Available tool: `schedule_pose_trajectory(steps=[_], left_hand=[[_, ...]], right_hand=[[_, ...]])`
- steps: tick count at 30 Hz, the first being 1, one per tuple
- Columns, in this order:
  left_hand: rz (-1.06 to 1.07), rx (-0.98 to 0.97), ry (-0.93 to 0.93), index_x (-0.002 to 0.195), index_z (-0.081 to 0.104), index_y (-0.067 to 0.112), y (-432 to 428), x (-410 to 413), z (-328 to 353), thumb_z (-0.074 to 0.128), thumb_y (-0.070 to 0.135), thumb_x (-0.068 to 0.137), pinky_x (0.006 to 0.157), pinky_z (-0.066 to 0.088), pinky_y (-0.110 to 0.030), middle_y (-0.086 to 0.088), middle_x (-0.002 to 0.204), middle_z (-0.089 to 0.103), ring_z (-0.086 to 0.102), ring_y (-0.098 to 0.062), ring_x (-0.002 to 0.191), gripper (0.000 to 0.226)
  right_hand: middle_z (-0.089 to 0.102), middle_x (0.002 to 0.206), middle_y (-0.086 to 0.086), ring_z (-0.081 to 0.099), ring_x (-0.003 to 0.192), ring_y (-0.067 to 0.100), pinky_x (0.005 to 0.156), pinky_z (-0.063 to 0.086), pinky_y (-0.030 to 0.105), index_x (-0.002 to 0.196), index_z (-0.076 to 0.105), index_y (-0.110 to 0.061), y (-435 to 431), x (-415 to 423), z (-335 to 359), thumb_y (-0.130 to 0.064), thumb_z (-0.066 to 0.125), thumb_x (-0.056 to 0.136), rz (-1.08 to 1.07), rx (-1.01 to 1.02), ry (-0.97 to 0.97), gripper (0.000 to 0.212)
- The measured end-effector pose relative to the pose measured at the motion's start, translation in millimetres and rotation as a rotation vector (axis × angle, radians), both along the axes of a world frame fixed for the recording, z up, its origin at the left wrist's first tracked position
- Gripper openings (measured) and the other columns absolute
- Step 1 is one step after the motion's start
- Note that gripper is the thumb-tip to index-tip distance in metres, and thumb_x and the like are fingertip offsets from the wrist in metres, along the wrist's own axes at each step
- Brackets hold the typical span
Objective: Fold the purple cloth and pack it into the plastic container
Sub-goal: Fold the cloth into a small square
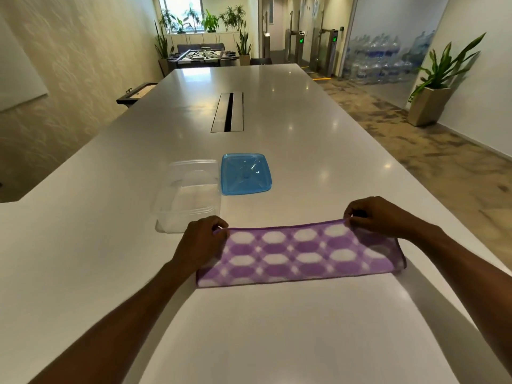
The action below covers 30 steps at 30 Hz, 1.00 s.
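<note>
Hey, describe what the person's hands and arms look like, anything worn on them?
Both the left hand and the right hand are bare: no gloves, and no rings or watch that I can make out. Both forearms are uncovered as far as the picture shows, with no sleeve edge or wristband in view.

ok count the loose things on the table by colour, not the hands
purple: 1, the cloth, pinched at its far corners by the left hand and right hand
blue: 1, the lid
clear: 1, the container
total: 3
</note>
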State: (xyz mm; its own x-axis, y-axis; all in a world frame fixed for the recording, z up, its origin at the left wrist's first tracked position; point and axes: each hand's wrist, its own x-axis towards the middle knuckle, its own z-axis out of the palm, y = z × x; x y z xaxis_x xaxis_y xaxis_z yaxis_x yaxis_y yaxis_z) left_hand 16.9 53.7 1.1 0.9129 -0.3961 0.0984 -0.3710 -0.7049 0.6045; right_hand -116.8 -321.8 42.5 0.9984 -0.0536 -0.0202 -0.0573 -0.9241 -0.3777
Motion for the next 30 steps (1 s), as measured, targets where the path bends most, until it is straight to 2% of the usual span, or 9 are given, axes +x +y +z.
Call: schedule_pose_trajectory(steps=[3, 8, 10, 12, 14, 17, 21, 27, 30], left_hand=[[0.024, 0.027, -0.070, 0.107, 0.065, 0.020, -6, -2, -2, 0.060, 0.018, 0.089, 0.081, 0.051, -0.030, -0.004, 0.102, 0.071, 0.064, -0.020, 0.091, 0.019], [-0.064, 0.371, -0.340, 0.130, 0.053, 0.017, -14, -25, -12, 0.074, 0.005, 0.069, 0.099, 0.046, -0.039, -0.011, 0.131, 0.058, 0.055, -0.029, 0.118, 0.066], [-0.158, 0.407, -0.508, 0.128, 0.056, 0.011, -17, -36, -15, 0.075, 0.006, 0.067, 0.106, 0.040, -0.047, -0.017, 0.132, 0.059, 0.053, -0.035, 0.123, 0.064], [-0.300, 0.304, -0.639, 0.126, 0.059, 0.006, -18, -42, -23, 0.067, 0.014, 0.081, 0.109, 0.037, -0.052, -0.019, 0.131, 0.059, 0.054, -0.036, 0.124, 0.046], [-0.365, 0.238, -0.513, 0.136, 0.049, 0.011, -16, -46, -28, 0.044, 0.034, 0.096, 0.116, 0.024, -0.042, -0.012, 0.144, 0.048, 0.041, -0.028, 0.136, 0.046], [-0.360, 0.257, -0.208, 0.148, 0.024, 0.022, -13, -42, -38, 0.021, 0.063, 0.092, 0.116, 0.007, -0.026, 0.003, 0.159, 0.020, 0.013, -0.012, 0.147, 0.070], [-0.351, 0.363, -0.105, 0.151, 0.011, 0.026, -8, -34, -46, 0.011, 0.080, 0.077, 0.118, 0.005, -0.030, 0.005, 0.162, 0.003, -0.001, -0.009, 0.148, 0.091], [-0.359, 0.442, -0.094, 0.151, 0.002, 0.022, -4, -36, -47, 0.007, 0.084, 0.074, 0.121, 0.002, -0.036, 0.000, 0.161, -0.006, -0.009, -0.014, 0.148, 0.099], [-0.333, 0.369, -0.090, 0.151, 0.002, 0.022, -5, -40, -43, 0.009, 0.079, 0.079, 0.121, 0.002, -0.034, 0.001, 0.161, -0.005, -0.008, -0.011, 0.148, 0.092]], right_hand=[[0.071, 0.081, -0.001, 0.059, 0.068, 0.008, 0.060, 0.041, 0.015, 0.085, 0.070, -0.021, -7, 15, -14, -0.021, 0.067, 0.085, -0.034, -0.077, 0.006, 0.003], [0.065, 0.098, 0.003, 0.062, 0.088, 0.026, 0.071, 0.050, 0.036, 0.103, 0.064, -0.021, 3, 11, -43, -0.043, 0.066, 0.080, -0.146, -0.253, -0.182, 0.031], [0.064, 0.114, 0.008, 0.060, 0.100, 0.029, 0.081, 0.050, 0.040, 0.116, 0.060, -0.017, 5, 7, -56, -0.047, 0.062, 0.084, -0.192, -0.293, -0.193, 0.044], [0.059, 0.124, 0.014, 0.056, 0.111, 0.033, 0.092, 0.046, 0.044, 0.125, 0.054, -0.011, 6, 4, -63, -0.048, 0.051, 0.090, -0.236, -0.268, -0.236, 0.051], [0.053, 0.134, 0.018, 0.049, 0.123, 0.035, 0.102, 0.040, 0.047, 0.132, 0.047, -0.009, 8, 1, -63, -0.053, 0.042, 0.093, -0.280, -0.146, -0.293, 0.060], [0.029, 0.155, 0.008, 0.025, 0.143, 0.024, 0.115, 0.021, 0.046, 0.146, 0.027, -0.014, 11, -3, -63, -0.072, 0.019, 0.085, -0.161, -0.073, -0.206, 0.085], [0.001, 0.161, -0.004, -0.004, 0.146, 0.008, 0.118, -0.002, 0.038, 0.151, 0.006, -0.025, 10, -11, -81, -0.081, 0.003, 0.078, -0.037, -0.202, 0.081, 0.092], [-0.004, 0.161, 0.002, -0.007, 0.148, 0.017, 0.118, -0.004, 0.045, 0.151, 0.000, -0.023, 9, -15, -71, -0.078, 0.005, 0.079, -0.139, -0.267, 0.197, 0.091], [0.017, 0.159, 0.013, 0.014, 0.146, 0.027, 0.117, 0.015, 0.047, 0.148, 0.020, -0.012, 19, -22, -63, -0.066, 0.018, 0.090, -0.319, -0.370, 0.099, 0.079]])
